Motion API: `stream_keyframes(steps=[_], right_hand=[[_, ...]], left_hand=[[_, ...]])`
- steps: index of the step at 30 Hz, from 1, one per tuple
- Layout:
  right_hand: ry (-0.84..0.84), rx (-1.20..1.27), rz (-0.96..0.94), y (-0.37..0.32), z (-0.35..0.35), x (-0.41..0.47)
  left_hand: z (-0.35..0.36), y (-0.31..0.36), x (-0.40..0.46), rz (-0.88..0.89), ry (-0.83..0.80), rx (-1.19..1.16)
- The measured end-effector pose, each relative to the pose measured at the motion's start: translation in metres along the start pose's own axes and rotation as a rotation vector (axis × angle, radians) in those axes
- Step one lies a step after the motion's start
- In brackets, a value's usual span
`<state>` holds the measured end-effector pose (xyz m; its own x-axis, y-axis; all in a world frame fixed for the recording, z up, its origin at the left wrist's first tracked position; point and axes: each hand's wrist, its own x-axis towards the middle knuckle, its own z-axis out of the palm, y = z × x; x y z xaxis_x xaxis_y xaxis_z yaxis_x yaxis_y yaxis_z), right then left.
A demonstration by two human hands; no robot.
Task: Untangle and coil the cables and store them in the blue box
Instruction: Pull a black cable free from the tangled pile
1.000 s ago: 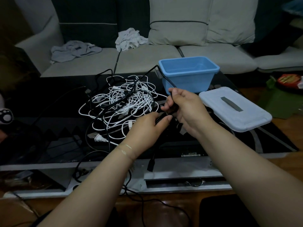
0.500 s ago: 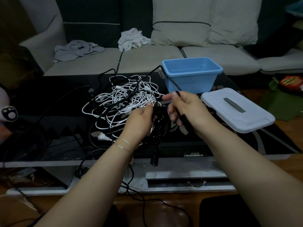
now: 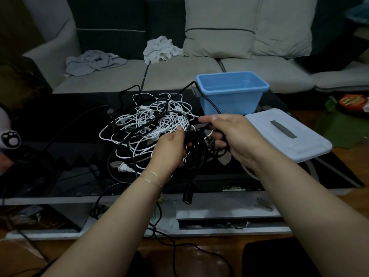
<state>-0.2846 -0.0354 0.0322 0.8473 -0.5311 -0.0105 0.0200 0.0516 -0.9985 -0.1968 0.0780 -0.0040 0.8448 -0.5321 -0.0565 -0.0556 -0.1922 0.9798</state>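
Dim light falls over a black glass coffee table (image 3: pixel 60 124) set before a pale sofa (image 3: pixel 179 76), where two crumpled cloths lie on the seat. On the table sits a heap of white cables (image 3: pixel 151 124) laced through with black leads, a white two-pin plug (image 3: pixel 122 167) at its near edge. Over the table's near edge, the left hand (image 3: pixel 168 151) grips a bundle of black cable (image 3: pixel 196 150) already wound into loops, its connector end (image 3: pixel 187 197) dangling below. The right hand (image 3: pixel 233 134) pinches the free run of that same cable, which climbs away past the blue box (image 3: pixel 232 92); the box stands open behind the hands, its pale lid (image 3: pixel 287 134) lying beside it. Coiling looks partly done, with nothing visibly stored yet. The risk, as I judge it, is that the strand leading back past the box is still caught in the heap, so another pull could drag the white tangle along or tip the light box. Loosening the left grip would let the loops spring apart.
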Motion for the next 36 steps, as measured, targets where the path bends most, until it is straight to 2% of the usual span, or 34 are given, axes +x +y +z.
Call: stream_keyframes(steps=[4,7,9,16,22,28,31,36], right_hand=[[0.020,0.191,0.009,0.005,0.006,-0.003],[0.175,0.360,0.025,0.009,0.017,-0.008],[0.276,0.323,0.010,0.014,0.025,-0.011],[0.403,0.145,-0.131,0.027,0.038,-0.013],[0.417,0.092,-0.185,0.031,0.044,-0.017],[0.271,-0.174,-0.282,0.032,0.045,-0.020],[0.221,-0.326,-0.274,0.033,0.044,-0.019],[0.223,-0.450,-0.302,0.033,0.045,-0.019]], left_hand=[[0.006,-0.003,-0.005,0.014,0.007,0.055],[0.012,-0.005,-0.007,0.040,0.040,0.100],[0.015,-0.003,-0.008,0.079,0.065,0.146],[0.019,0.006,-0.022,0.318,0.114,0.399],[0.019,0.001,-0.021,0.337,0.120,0.335],[0.011,-0.005,-0.010,0.103,0.140,-0.009],[0.009,-0.003,-0.011,-0.004,0.145,-0.177],[0.011,0.001,-0.015,-0.044,0.102,-0.236]])
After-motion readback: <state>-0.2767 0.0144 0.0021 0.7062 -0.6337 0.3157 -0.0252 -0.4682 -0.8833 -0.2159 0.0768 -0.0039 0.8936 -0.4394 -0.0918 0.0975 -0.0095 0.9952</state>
